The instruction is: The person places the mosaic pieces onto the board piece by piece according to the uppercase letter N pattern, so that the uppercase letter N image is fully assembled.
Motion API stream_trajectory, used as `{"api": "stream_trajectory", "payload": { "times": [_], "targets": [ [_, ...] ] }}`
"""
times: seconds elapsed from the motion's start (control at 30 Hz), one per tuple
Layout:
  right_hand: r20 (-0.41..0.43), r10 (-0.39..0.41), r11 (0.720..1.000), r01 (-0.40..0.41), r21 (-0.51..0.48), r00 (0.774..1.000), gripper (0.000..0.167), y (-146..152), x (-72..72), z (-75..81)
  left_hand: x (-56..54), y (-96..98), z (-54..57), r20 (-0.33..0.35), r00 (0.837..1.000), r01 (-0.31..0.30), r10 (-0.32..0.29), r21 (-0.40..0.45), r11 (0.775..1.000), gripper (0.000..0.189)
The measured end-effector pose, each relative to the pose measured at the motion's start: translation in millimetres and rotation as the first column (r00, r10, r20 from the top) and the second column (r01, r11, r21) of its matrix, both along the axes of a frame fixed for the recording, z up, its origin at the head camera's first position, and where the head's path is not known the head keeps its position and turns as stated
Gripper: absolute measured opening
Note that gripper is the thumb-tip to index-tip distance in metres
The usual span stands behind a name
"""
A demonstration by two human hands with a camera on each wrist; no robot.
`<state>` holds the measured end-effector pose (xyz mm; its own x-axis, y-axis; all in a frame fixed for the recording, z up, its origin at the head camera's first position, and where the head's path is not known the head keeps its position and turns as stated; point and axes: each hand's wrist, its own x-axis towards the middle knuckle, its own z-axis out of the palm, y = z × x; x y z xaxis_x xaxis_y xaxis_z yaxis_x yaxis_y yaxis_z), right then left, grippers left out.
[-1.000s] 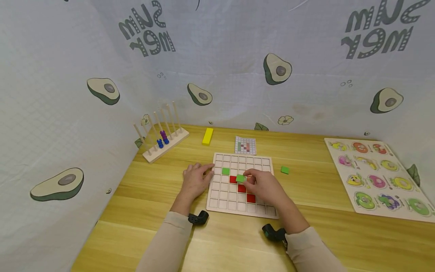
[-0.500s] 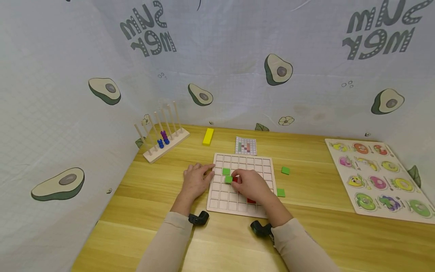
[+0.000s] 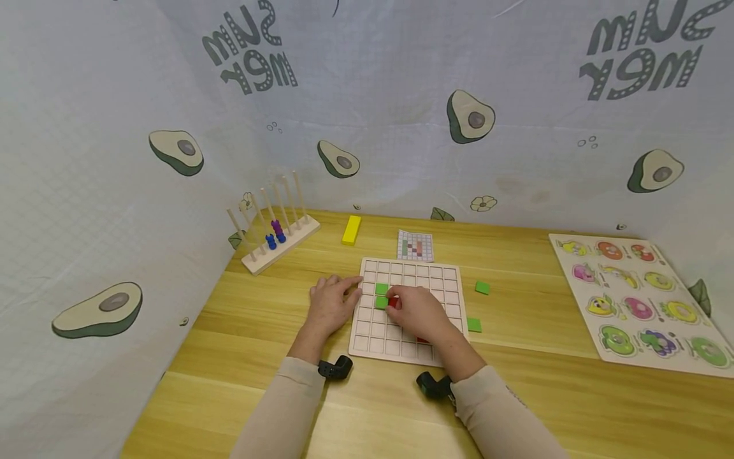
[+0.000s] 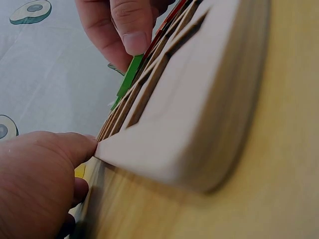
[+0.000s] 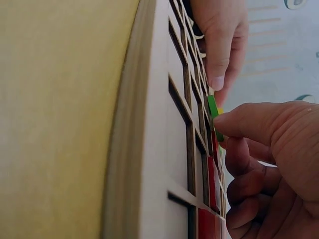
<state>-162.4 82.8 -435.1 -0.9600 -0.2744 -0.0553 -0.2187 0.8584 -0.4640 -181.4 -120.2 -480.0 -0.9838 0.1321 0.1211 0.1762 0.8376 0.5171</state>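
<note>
In the head view, a wooden grid board lies on the table. My right hand is over its middle, thumb and fingertip pinching a green square tile. In the right wrist view this green tile sits tilted at the grid, thumb against its face. Another green tile lies in the cell just behind. Red tiles fill several cells and are partly covered by the right hand. My left hand rests by the board's left side, a fingertip touching its edge in the left wrist view.
Two loose green tiles lie right of the board. A printed pattern card is behind it, and a yellow block further left. A peg rack with beads stands back left; a fruit puzzle board lies right.
My right hand has carried the green tile leftward and lowered it to the cell in front of the other green tile. My left hand has stayed in place.
</note>
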Motion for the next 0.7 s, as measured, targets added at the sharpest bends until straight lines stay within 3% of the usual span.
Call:
{"api": "stream_trajectory", "payload": {
  "times": [0.7],
  "targets": [
    [0.015, -0.037, 0.999, 0.037, 0.002, 0.999, 0.026, -4.4, 0.8, 0.1, -0.2, 0.8, 0.2, 0.016, 1.0, -0.009, 0.009, -0.004, 1.0, 0.035]
  ]
}}
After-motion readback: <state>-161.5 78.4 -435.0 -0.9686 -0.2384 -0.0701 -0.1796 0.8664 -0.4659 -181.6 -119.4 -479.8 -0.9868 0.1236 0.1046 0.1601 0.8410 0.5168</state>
